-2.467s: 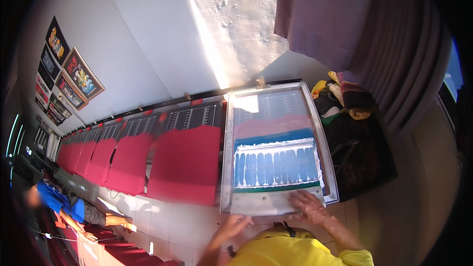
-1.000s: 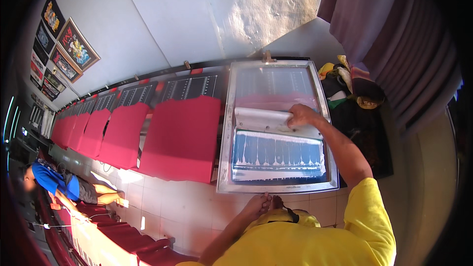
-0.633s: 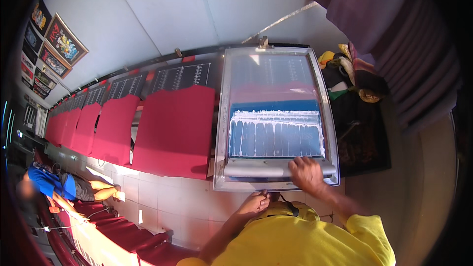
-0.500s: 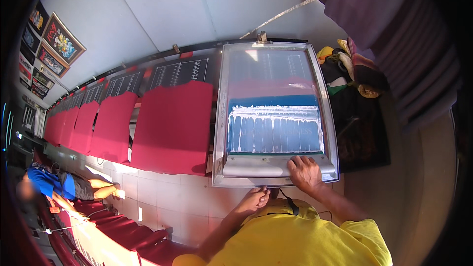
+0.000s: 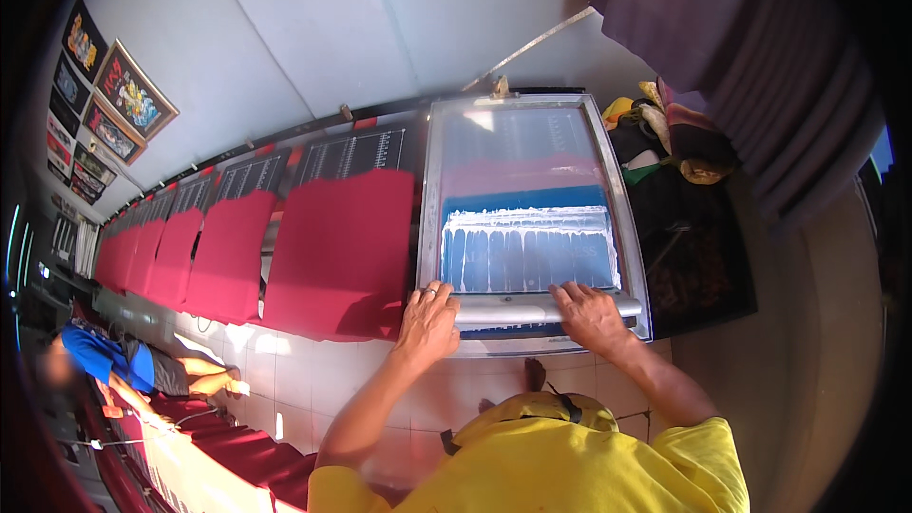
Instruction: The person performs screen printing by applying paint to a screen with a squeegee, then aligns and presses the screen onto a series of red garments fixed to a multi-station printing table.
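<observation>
A screen printing frame (image 5: pixel 626 199) with a metal rim lies over a board at the right end of a row. White ink (image 5: pixel 532 220) streaks across the blue lower part of its mesh. A long metal squeegee (image 5: pixel 508 310) lies across the near end of the screen, with more white ink along its near edge. My left hand (image 5: pixel 429 325) grips the squeegee's left end, fingers curled over it. My right hand (image 5: pixel 591 319) grips it right of the middle. The fingertips are partly hidden behind the bar.
Red fabric pieces (image 5: pixel 337 252) lie on dark marked boards (image 5: pixel 353 154) in a row to the left. Bags and cloths (image 5: pixel 655 138) are heaped beyond the frame's right side. A person in a blue shirt (image 5: pixel 100 358) is at the far left, by more red fabric (image 5: pixel 223 442).
My left hand has come up from below the frame onto the squeegee's left end. The squeegee has tilted, showing ink at its near edge. My right hand keeps its hold.
</observation>
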Tool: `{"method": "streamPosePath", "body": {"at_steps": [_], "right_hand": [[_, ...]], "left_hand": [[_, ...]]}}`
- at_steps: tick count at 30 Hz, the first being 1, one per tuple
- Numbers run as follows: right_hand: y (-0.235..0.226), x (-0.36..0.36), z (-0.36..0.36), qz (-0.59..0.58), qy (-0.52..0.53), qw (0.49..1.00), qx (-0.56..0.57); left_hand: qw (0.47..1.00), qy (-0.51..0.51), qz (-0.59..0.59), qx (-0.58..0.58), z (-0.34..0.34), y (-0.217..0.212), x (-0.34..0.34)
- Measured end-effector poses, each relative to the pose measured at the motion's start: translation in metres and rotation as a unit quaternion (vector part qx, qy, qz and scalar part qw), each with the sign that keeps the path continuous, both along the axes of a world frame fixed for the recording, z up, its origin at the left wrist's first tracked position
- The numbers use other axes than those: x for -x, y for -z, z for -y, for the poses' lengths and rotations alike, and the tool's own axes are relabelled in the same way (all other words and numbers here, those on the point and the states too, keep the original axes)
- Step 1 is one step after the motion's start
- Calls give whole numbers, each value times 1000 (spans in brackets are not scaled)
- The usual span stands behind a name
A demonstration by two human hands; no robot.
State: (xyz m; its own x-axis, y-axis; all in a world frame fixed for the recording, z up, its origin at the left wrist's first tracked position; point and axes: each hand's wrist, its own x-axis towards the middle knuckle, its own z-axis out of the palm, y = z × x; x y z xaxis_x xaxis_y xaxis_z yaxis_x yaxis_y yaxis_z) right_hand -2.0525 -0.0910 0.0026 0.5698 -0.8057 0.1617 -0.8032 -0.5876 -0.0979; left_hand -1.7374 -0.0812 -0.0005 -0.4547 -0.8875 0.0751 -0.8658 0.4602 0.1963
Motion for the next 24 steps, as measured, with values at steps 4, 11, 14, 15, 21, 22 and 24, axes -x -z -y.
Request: {"method": "streamPosePath", "body": {"at_steps": [4, 11, 14, 15, 21, 22, 24], "right_hand": [[-9, 51, -14, -35, 61, 997, -28], [-17, 61, 5, -31, 94, 994, -40], [-21, 61, 11, -16, 83, 996, -36], [-21, 63, 7, -23, 84, 995, -45], [-12, 64, -42, 0, 43, 999, -7], [-8, 63, -41, 1, 51, 999, 2], [1, 60, -38, 6, 68, 997, 20]], "left_hand": [[996, -38, -38, -69, -1, 25, 0], [982, -82, -150, -75, 19, 19, 3], [981, -73, -163, -79, 22, 11, -1], [981, -72, -161, -79, 20, 11, -2], [987, -38, -152, 35, -33, 53, 2], [986, -34, -153, 49, -37, 64, 0], [986, -39, -157, 52, -29, 61, 3]]}}
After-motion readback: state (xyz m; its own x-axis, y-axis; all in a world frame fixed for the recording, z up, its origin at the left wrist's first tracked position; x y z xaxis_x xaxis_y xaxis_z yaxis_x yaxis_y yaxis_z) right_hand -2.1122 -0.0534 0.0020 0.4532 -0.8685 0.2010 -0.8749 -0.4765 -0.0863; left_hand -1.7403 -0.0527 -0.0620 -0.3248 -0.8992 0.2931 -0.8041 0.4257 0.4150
